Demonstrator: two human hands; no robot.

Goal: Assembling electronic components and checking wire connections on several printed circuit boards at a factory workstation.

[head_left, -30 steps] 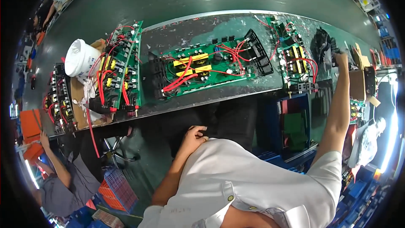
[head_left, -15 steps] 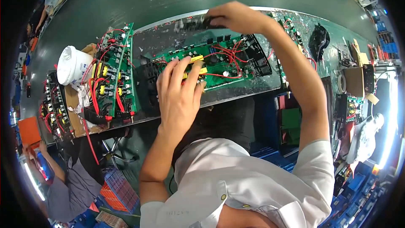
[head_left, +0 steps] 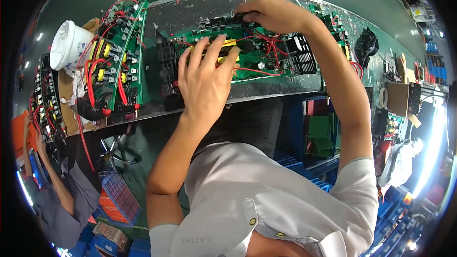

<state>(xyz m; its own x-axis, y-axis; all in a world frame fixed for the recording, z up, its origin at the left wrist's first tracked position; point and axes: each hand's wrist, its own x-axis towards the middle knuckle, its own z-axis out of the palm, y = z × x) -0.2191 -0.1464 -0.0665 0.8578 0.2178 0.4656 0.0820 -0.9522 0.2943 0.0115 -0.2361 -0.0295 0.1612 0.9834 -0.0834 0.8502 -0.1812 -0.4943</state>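
A green circuit board [head_left: 257,65] with yellow transformers and red wires lies on the bench in front of me, between a black end piece [head_left: 164,62] on its left and a slotted black end plate [head_left: 301,53] on its right. My left hand [head_left: 205,74] rests over the board's left half, fingers apart, covering some parts. At the board's far edge my right hand [head_left: 278,15] is closed on the right end of a long dark strip [head_left: 220,21]. The strip lies along that edge, above the row of black components; my fingertips are partly hidden.
More wired boards [head_left: 119,52] stand at the left, beside a white bucket [head_left: 71,45] and a cardboard box [head_left: 66,90]. To the right are another board [head_left: 340,38] and a crumpled black bag [head_left: 366,47]. Another person [head_left: 62,200] works at the lower left.
My right hand has brought the dark strip nearer, down to the board's far edge. My left hand stays on the board. The whole view has shifted a little.
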